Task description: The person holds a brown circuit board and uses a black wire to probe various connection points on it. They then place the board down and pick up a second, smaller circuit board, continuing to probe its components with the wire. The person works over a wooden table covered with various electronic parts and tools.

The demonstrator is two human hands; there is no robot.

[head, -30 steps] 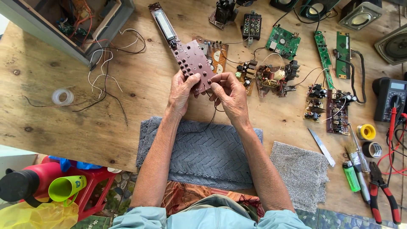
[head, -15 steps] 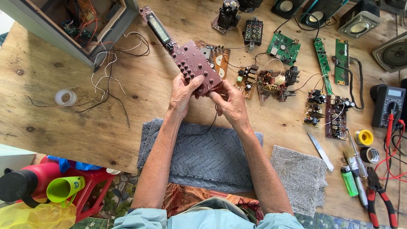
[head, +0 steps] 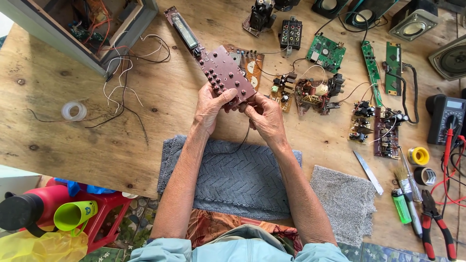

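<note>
I have the maroon button board (head: pixel 224 76) lifted just above the wooden bench (head: pixel 73 150), tilted, its far end running on into a long display strip (head: pixel 183 28). My left hand (head: pixel 209 104) is clamped on its near left edge, thumb across the face; my right hand (head: pixel 264 114) pinches the near right corner, fingers curled under where I cannot see them. A thin black wire (head: pixel 241 143) trails from there down to the grey towel (head: pixel 233 177). I judge this the inspecting stage: I am turning the board over to look at its underside. The next move would call for a steady hold by the edges and slack in that wire.

Counting outward: two grey cloths, the towel and a smaller one (head: pixel 344 201); three green boards, one squarish (head: pixel 326 52) and two narrow strips (head: pixel 373 73); one multimeter (head: pixel 445 116); one pair of red-handled pliers (head: pixel 437 225); one clear tape roll (head: pixel 74 110)
</note>
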